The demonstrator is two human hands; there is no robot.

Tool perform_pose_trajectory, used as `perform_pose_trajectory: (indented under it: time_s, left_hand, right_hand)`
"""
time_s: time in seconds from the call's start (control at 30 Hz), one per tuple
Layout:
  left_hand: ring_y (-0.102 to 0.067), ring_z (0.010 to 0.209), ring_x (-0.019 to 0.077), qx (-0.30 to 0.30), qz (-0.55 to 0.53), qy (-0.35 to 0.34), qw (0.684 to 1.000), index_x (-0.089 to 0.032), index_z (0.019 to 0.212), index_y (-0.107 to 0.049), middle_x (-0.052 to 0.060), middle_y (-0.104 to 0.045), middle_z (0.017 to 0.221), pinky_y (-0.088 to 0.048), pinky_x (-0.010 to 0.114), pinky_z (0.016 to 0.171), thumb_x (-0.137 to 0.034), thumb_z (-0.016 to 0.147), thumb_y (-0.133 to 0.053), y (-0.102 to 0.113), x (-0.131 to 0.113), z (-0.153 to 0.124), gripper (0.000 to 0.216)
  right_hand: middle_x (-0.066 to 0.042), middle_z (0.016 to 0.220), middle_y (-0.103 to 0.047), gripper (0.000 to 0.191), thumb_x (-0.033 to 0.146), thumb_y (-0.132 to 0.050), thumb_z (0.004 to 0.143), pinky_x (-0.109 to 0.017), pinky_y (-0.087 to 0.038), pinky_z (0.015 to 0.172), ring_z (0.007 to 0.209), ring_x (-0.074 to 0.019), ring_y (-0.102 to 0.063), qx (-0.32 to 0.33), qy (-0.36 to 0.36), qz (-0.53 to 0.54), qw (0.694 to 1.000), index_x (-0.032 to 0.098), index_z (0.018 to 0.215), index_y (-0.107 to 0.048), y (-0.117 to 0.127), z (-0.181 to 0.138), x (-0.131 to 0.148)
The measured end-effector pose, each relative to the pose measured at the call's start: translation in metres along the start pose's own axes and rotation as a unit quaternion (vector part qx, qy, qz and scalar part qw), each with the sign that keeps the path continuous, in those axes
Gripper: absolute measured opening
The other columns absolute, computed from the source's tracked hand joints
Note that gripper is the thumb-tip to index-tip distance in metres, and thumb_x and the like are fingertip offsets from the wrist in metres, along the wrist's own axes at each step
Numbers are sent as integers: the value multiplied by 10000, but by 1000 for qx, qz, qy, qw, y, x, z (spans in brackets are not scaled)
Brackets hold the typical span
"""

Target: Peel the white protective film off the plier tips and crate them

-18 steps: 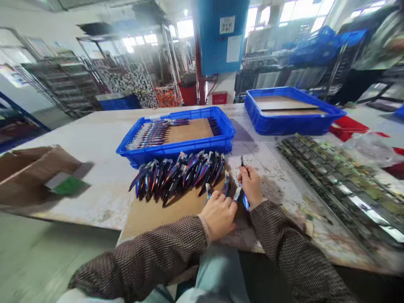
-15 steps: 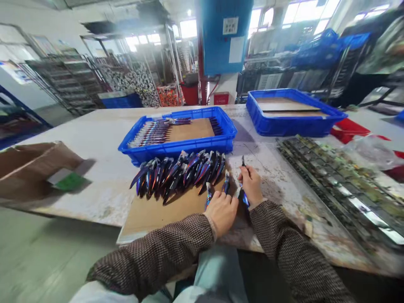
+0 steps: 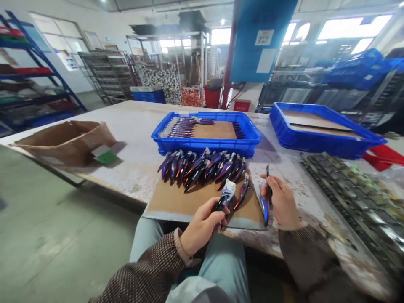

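My left hand (image 3: 206, 221) is closed around a dark, shiny fishing lure (image 3: 223, 201) whose upper end has a whitish wrapping. My right hand (image 3: 283, 202) grips a slim dark knife-like tool (image 3: 268, 174), its tip pointing up. Just left of that hand a blue-purple lure (image 3: 264, 209) lies at the cardboard's right edge. Between the hands another lure (image 3: 242, 192) rests on the cardboard sheet (image 3: 176, 204). Several more dark iridescent lures (image 3: 197, 174) lie in an overlapping row at the sheet's far side.
Behind the row stands a blue tray (image 3: 206, 148) with lures along both sides. A second blue tray (image 3: 315, 145) sits at the back right. Metal strip-like fixtures (image 3: 356, 189) cover the table's right. On the left is an open cardboard box (image 3: 66, 147) beside a green-and-white block (image 3: 105, 155).
My left hand has lifted a lure off the cardboard and turned its wrapped end upward. My right hand has moved apart from it, still holding the tool. The camera view has swung left.
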State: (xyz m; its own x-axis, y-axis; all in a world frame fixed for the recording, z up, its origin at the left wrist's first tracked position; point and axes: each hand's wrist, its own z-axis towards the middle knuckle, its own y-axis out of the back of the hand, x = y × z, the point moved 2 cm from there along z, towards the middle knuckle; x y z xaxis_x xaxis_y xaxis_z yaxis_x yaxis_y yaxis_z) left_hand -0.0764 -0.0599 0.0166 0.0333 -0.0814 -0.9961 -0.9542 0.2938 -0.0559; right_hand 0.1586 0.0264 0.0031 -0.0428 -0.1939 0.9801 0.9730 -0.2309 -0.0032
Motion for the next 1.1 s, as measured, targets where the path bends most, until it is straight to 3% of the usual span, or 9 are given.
perform_pose_trajectory:
  time_s: [0.1, 0.17, 0.27, 0.47, 0.63, 0.93, 1.1]
  left_hand:
    - [-464, 607, 101, -59, -100, 22, 993, -152, 1117, -643, 6, -584, 791, -350, 207, 510, -466, 926, -572, 14, 17, -37, 374]
    - [-466, 645, 107, -95, -118, 27, 988, -153, 1145, -658, 21, -601, 834, -352, 210, 528, -552, 903, -608, 19, 33, -56, 470]
    - [-495, 727, 120, -126, -136, 33, 982, -170, 1184, -671, 40, -640, 922, -400, 220, 619, -563, 889, -645, 24, 54, -82, 492]
    - [-540, 843, 145, -171, -181, 43, 968, -209, 1196, -684, 35, -672, 965, -443, 247, 776, -535, 903, -652, 33, 76, -125, 439]
    - [-523, 798, 141, -176, -193, 39, 965, -207, 1196, -680, 24, -641, 916, -447, 257, 756, -520, 914, -642, 42, 85, -144, 423]
    - [-565, 1004, 196, -193, -190, 34, 962, -233, 1213, -661, 44, -677, 1078, -437, 312, 931, -465, 938, -630, 51, 96, -161, 361]
    - [-567, 1011, 208, -203, -190, 40, 960, -227, 1213, -659, 48, -675, 1072, -435, 333, 948, -457, 935, -634, 51, 99, -164, 362]
  right_hand:
    - [46, 488, -566, 392, 527, -643, 913, -218, -378, 461, 444, -111, -463, 148, -48, -9, 988, 146, 975, -707, -21, -60, 19]
    - [34, 501, -598, 428, 565, -574, 947, -221, -393, 471, 445, -115, -487, 291, -107, -12, 951, 152, 984, -680, -40, -107, 22]
    - [48, 460, -560, 456, 588, -504, 977, -224, -353, 449, 402, -104, -432, 377, -161, -27, 912, 158, 941, -650, -63, -166, 13]
    - [96, 415, -432, 518, 635, -456, 979, -227, -275, 433, 379, -90, -325, 373, -219, -42, 901, 151, 960, -639, -92, -219, -5]
    - [104, 406, -409, 513, 637, -474, 974, -224, -275, 432, 374, -84, -303, 383, -252, -57, 887, 153, 966, -645, -104, -237, -9]
    - [107, 377, -410, 550, 686, -513, 929, -192, -233, 387, 336, -72, -284, 373, -318, -42, 871, 151, 930, -641, -113, -252, -16]
    - [107, 379, -406, 548, 686, -516, 930, -196, -240, 399, 345, -74, -278, 388, -330, -36, 860, 154, 916, -645, -115, -252, -16]
